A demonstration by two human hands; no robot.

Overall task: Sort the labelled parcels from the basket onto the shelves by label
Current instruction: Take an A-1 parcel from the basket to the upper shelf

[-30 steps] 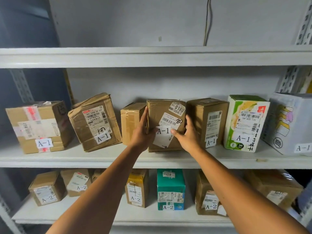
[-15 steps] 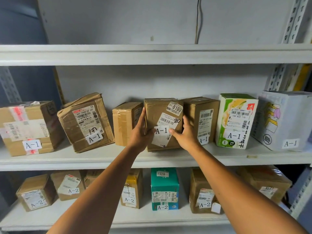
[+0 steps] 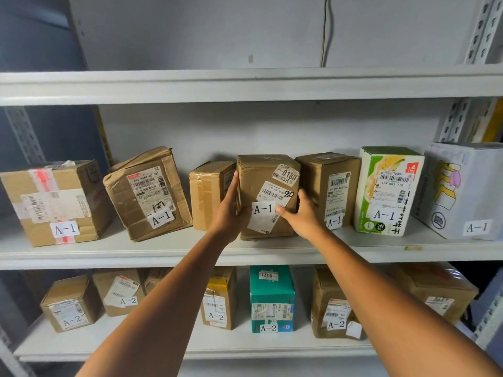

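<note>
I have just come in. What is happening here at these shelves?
A person holds a brown parcel labelled A-1 on the middle shelf. The left hand grips its left edge and the right hand its right edge, with both thumbs on the front. The parcel stands upright and appears to rest on the shelf, between a small brown box and a taller A-1 box. The lower shelf holds A-2 parcels. No basket is in view.

A dark cable [image 3: 324, 31] hangs down the grey wall [image 3: 190, 31], tape scrap [image 3: 250, 58] nearby
</note>
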